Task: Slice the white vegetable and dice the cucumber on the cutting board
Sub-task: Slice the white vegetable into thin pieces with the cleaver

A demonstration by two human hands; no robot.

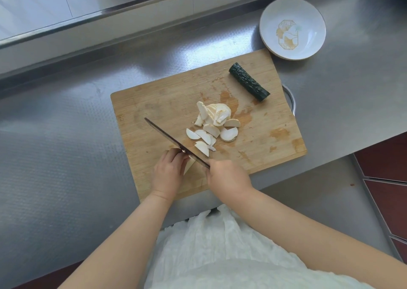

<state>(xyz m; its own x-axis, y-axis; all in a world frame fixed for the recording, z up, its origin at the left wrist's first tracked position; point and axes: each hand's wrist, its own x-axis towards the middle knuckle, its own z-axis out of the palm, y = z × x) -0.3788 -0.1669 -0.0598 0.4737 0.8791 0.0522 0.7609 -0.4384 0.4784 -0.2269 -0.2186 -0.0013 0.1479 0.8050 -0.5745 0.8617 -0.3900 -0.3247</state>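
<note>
We judge the task roughly half done. The white vegetable slices (211,125) lie piled mid-way across the cutting board (154,105). Our right hand (228,178) grips the knife (174,142), fingers curled round its handle. Our left hand (168,170) has its fingers curled on a last white piece (189,165) against the blade. The cucumber (248,82) lies whole at the board's far right corner, undiced. A plate (310,6) stands on the bench (66,134) beyond.
</note>
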